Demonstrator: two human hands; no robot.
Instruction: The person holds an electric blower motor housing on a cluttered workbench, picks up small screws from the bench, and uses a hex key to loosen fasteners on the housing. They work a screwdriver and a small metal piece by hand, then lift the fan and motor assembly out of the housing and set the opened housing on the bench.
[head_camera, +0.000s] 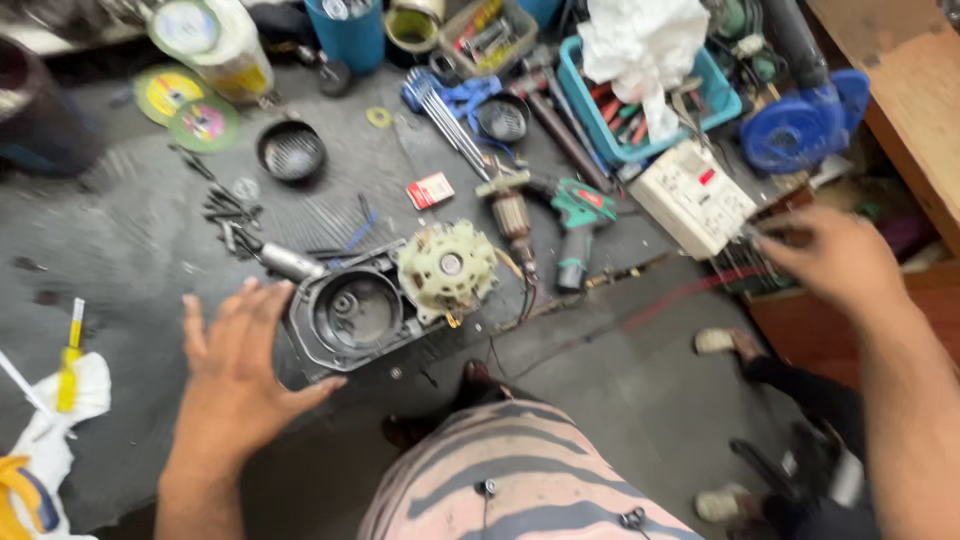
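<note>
The left hand (240, 370) lies flat on the dark table (120, 250) with its grip spread wide and holding nothing, the fingertips touching the left rim of a black round motor housing (350, 315). Just right of the housing, touching it, sits a cream-coloured plastic motor part (447, 265), and beyond that lies a copper-wound armature (513, 215) beside a green tool handle (580, 225). The right hand (835, 260) reaches out to the right, well apart from the housing, its fingers near a white socket box (692, 197); its grip is blurred and I cannot tell whether it has hold of anything. A heap of dark screws (230, 215) lies left of the housing, and a blue tray (640, 100) of tools stands at the far edge
</note>
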